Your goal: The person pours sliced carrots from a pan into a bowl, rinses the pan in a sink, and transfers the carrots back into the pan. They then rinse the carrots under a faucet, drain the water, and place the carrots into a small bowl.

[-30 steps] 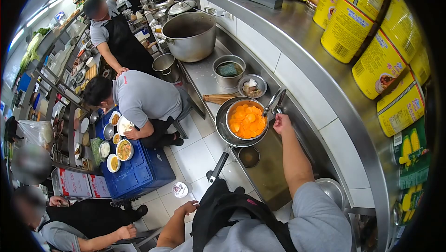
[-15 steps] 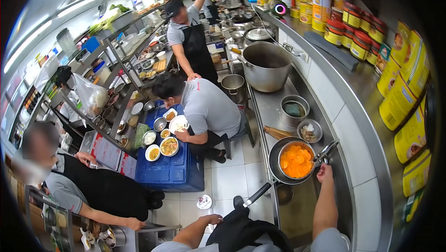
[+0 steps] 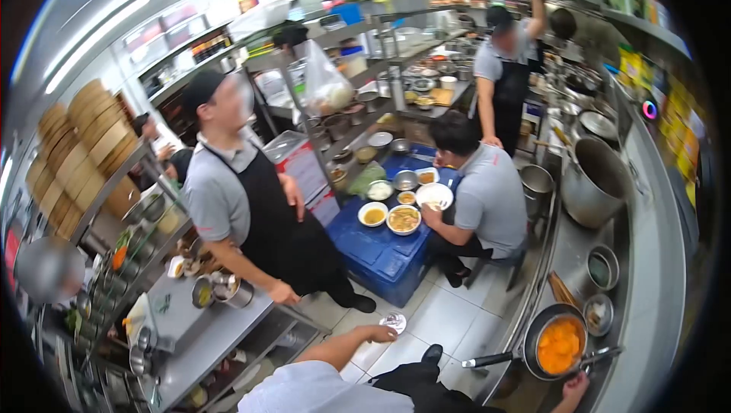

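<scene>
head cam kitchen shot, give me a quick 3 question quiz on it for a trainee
1. True or false: the bowl of orange slices sits inside the black-handled pan.
2. What is the right hand nearest to? A) the big steel pot B) the tap over the pan C) the blue crate
3. Fill in: the left hand hangs open over the ____ floor.

Key
1. True.
2. B; whether the hand touches the tap cannot be told at the frame edge.
3. Tiled; the hand holds nothing.
</scene>
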`<state>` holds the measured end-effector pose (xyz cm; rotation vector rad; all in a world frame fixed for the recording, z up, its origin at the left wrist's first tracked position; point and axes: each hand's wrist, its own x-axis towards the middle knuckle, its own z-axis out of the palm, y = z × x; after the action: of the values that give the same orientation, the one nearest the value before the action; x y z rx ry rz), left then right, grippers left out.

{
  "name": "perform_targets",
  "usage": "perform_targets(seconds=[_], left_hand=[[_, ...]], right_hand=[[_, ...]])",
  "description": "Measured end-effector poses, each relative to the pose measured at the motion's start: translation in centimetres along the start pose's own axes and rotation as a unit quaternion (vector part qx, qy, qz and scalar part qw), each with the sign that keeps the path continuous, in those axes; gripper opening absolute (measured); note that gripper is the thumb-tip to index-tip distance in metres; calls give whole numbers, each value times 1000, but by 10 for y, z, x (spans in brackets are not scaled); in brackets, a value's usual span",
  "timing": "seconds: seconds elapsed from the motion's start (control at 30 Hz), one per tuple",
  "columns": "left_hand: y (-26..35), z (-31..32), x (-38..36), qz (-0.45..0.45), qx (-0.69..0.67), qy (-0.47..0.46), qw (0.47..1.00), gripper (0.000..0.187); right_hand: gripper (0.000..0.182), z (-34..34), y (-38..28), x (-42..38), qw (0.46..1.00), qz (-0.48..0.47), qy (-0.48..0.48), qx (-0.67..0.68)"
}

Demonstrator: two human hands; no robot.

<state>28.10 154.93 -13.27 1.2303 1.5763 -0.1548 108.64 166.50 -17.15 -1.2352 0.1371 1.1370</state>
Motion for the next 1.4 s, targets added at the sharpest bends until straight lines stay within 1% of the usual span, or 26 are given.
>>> perform_targets(seconds=[0.03,0.07,0.17,0.23,0.33,0.37,0.43,0.47,0.57,0.63,0.67,0.73,0.77,0.83,0.9,0.93,1.0,1.03,1.07,1.1,1.13,1.17,1.2,1.23,1.33,1.4], left_hand=[[-6,-26,-13,-35,-48,-23,998,56],[-5,-50,-43,-55,-115,2,992,56],[-11,-122,-132,-31,-266,27,963,48],[-10,-160,-203,-42,-292,57,954,46],[-38,-195,-290,-124,-364,-16,923,43],[-79,-200,-295,-160,-347,-32,924,42],[-73,-208,-347,-232,-287,-15,929,41],[-96,-214,-355,-277,-321,3,906,39],[-112,-224,-364,-314,-301,60,898,38],[-101,-223,-352,-221,-286,90,928,38],[-94,-222,-349,-223,-292,90,926,38],[-81,-222,-345,-232,-189,228,927,39],[-84,-217,-339,-233,-190,228,926,39],[-92,-208,-320,-186,-211,368,886,41],[-65,-196,-310,-212,-186,177,943,44],[-28,-175,-314,-180,-158,46,970,47],[19,-115,-298,-137,-117,-76,981,54],[28,-92,-286,-113,-119,-99,981,57],[44,-78,-267,-81,-109,-134,982,60],[61,-70,-253,-37,-95,-113,988,62],[79,-68,-244,11,-89,-88,992,65],[97,-68,-238,56,-95,-55,992,71],[112,-71,-229,141,-90,-32,985,75],[140,-75,-229,210,-84,-7,974,77],[248,-97,-271,384,-157,37,909,90],[306,-116,-314,485,-251,30,837,91]], right_hand=[[12,-1,-2,1,1000,3,-9,-6],[10,-4,-1,6,1000,26,5,-4],[7,-2,-7,1,998,57,27,-14],[5,5,-7,-4,997,64,22,-28],[3,6,-11,-14,996,70,12,-46],[3,5,-14,-19,996,71,9,-53],[5,4,-17,-35,995,70,-4,-68],[6,8,-18,-44,995,72,-8,-74],[10,21,-20,-62,995,70,-3,-75],[15,39,-24,-94,994,35,41,-91],[15,41,-25,-92,994,35,38,-97],[19,36,-27,-80,993,47,50,-96],[20,33,-27,-75,993,54,58,-92],[23,27,-23,-64,992,66,73,-80],[23,19,-24,-55,993,49,43,-101],[25,16,-23,-50,992,34,13,-124],[34,2,-15,-32,986,4,-40,-165],[11,0,-4,-16,973,36,-192,-121],[13,6,14,-11,996,-12,-60,-68],[12,-5,11,0,996,30,-57,-62],[15,-3,3,-9,995,19,-75,-63],[15,5,1,-18,997,37,-34,-60],[17,15,-2,-30,996,43,22,-78],[19,19,-3,-37,996,60,18,-60],[20,24,-3,-42,994,58,43,-80],[21,29,0,-44,993,67,52,-85]])
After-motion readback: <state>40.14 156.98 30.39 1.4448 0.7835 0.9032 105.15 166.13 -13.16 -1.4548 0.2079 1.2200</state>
